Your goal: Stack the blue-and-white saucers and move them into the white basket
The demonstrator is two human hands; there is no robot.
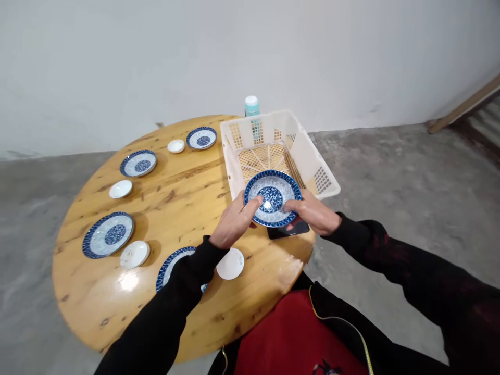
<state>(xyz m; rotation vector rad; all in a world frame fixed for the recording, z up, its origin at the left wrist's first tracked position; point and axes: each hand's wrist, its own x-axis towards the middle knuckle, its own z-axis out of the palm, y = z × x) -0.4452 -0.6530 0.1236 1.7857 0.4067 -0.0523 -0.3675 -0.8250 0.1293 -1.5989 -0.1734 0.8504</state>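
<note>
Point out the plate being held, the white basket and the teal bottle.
Held plate (272, 198), head view, dark blue centre.
White basket (258, 121), head view, far rim.
Teal bottle (251, 102), head view, pale cap.

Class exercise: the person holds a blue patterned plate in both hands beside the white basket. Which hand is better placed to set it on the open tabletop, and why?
Probably the left hand. It grips the plate on the side facing the bare wood of the table; the right hand sits at the table's edge, next to the basket.
</note>
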